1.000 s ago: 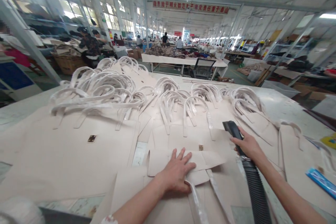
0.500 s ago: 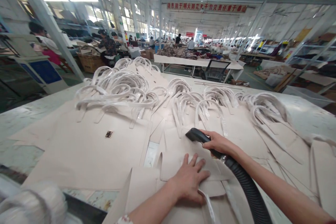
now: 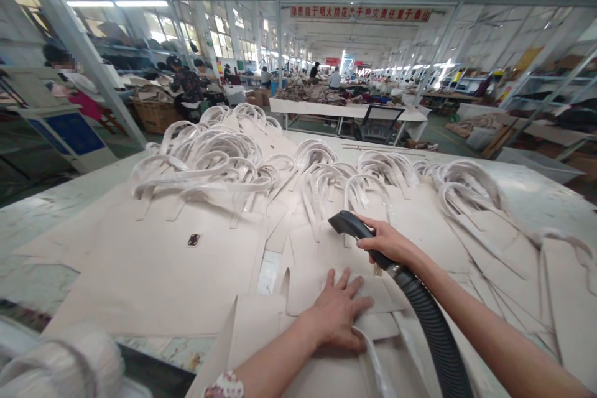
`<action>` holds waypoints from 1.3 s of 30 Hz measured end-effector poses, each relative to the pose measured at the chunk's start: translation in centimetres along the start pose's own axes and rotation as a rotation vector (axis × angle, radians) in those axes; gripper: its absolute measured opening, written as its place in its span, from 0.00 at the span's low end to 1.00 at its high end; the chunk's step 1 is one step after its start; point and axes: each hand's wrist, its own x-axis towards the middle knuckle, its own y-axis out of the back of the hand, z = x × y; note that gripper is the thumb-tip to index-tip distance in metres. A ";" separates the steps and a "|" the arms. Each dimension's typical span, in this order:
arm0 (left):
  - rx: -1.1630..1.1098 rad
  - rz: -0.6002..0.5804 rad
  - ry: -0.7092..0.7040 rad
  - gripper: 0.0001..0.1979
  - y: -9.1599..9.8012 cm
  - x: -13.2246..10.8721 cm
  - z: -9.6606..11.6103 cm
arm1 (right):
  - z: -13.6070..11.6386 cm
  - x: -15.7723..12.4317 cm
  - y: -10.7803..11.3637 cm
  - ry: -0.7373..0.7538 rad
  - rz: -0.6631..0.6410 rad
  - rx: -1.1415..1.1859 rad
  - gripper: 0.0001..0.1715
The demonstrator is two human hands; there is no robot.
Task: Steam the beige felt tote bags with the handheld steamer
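My right hand point(image 3: 385, 242) is wrapped round the black nozzle point(image 3: 351, 224) of a vacuum hose, its tip just over a beige bag panel point(image 3: 310, 239). The ribbed hose point(image 3: 436, 329) runs from the nozzle down to the bottom edge. Fingers spread, my left hand point(image 3: 339, 311) lies flat on a beige piece nearer to me. A thin pale strap point(image 3: 370, 357) curves out from beside my left thumb. Under the right hand a small gold-coloured metal fitting point(image 3: 377, 269) partly shows on the panel.
Stacked beige bag panels point(image 3: 153, 280) with a dark metal plate point(image 3: 194, 240) lie left. Bundles of plastic-wrapped handles point(image 3: 219, 149) run along the back, and more panels point(image 3: 504, 255) lie right. A white-wrapped roll point(image 3: 65, 357) is at lower left. Several people work beyond the table point(image 3: 550, 193).
The nozzle and my right hand have moved up and away from me over the panel, uncovering the metal fitting. My left hand stays in place. The view has shifted slightly.
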 end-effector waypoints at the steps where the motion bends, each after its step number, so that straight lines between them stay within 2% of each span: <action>1: 0.003 0.003 -0.003 0.38 0.0 0.0 0.0 | 0.4 -0.4 -0.2 -0.009 -0.019 -0.002 0.40; 4: 0.024 0.011 0.000 0.38 0.0 0.1 0.1 | 1.2 0.1 -1.8 -0.025 -0.034 -0.008 0.40; 8: 0.037 0.016 -0.006 0.38 -0.3 0.7 0.7 | 0.8 3.1 -3.7 -0.008 0.037 -0.011 0.37; 11: 0.032 0.035 -0.013 0.37 -0.6 1.1 1.0 | -0.3 4.2 -3.5 0.011 0.081 -0.004 0.36; 13: 0.019 0.063 0.003 0.31 -0.7 1.4 0.8 | -0.9 3.4 -2.3 0.026 0.117 0.019 0.37; 17: -0.011 0.212 0.121 0.15 0.1 2.3 -0.5 | 0.0 -2.0 1.5 0.046 0.234 0.086 0.40; 19: -0.010 0.265 0.169 0.13 0.9 3.1 -1.3 | 1.7 -5.8 3.2 0.030 0.313 0.114 0.40; 22: -0.004 0.268 0.223 0.15 2.6 5.1 -2.9 | 5.6 -12.0 4.7 -0.051 0.448 0.164 0.42; 26: 0.012 0.265 0.359 0.21 4.1 8.9 -5.5 | 10.9 -20.6 4.0 -0.270 0.677 0.224 0.45; 28: 0.018 0.248 0.452 0.23 4.4 11.1 -6.7 | 12.6 -24.7 3.1 -0.379 0.715 0.257 0.46; 31: 0.034 0.210 0.565 0.23 4.5 13.8 -7.9 | 13.5 -29.6 1.4 -0.493 0.713 0.338 0.48; 33: 0.042 0.198 0.596 0.23 4.6 14.9 -8.4 | 13.5 -31.5 0.5 -0.526 0.698 0.387 0.49; 35: 0.030 0.191 0.588 0.25 4.7 15.3 -8.6 | 13.5 -32.2 0.0 -0.538 0.658 0.423 0.50; 39: -0.026 0.186 0.547 0.29 4.6 14.9 -9.1 | 13.5 -30.9 0.4 -0.519 0.504 0.464 0.48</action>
